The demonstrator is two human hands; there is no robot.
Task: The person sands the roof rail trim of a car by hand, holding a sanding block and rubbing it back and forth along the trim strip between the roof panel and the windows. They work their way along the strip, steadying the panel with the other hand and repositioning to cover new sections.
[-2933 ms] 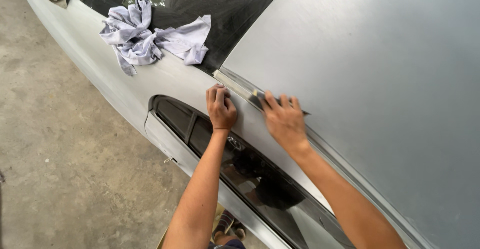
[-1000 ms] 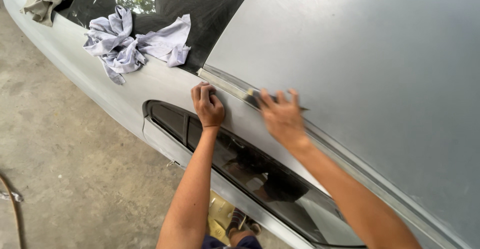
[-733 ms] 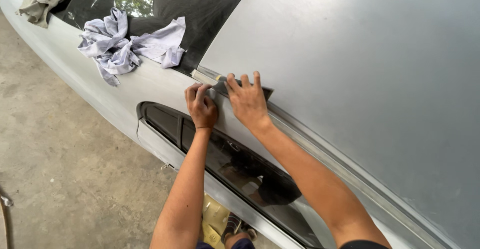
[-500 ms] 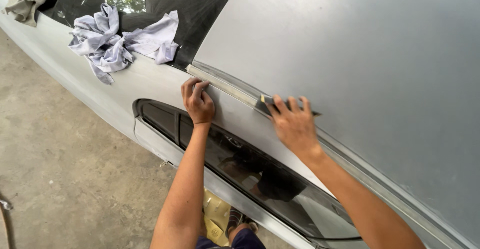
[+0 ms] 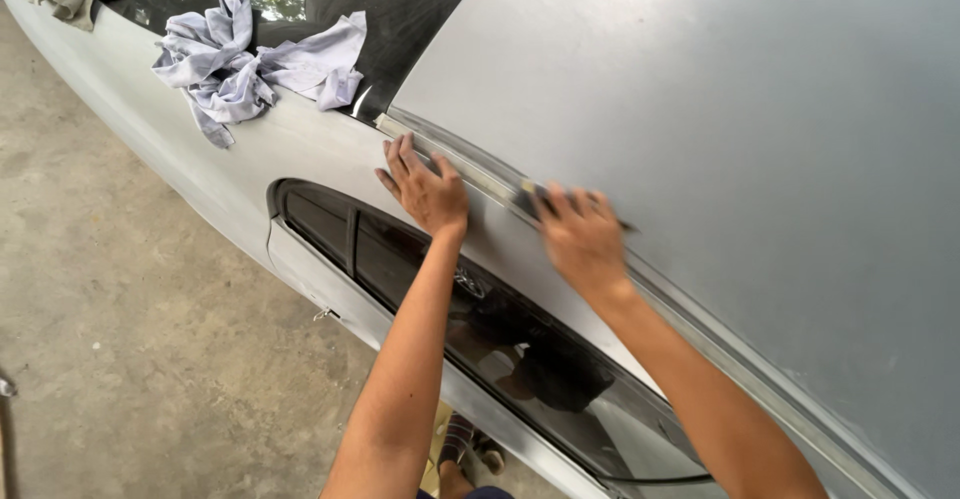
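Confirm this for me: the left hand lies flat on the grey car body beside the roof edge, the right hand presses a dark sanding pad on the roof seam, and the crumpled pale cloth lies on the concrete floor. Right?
Not quite. In the head view the crumpled pale cloth lies on the car, at the edge of the dark window glass, not on the concrete floor. The rest holds: left hand flat on the grey body, right hand pressing the dark sanding pad on the roof seam.

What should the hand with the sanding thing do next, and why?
Probably slide the dark pad back along the roof groove toward the left hand. The right hand presses it there, blurred mid-stroke, while the left hand rests flat on the grey car body.
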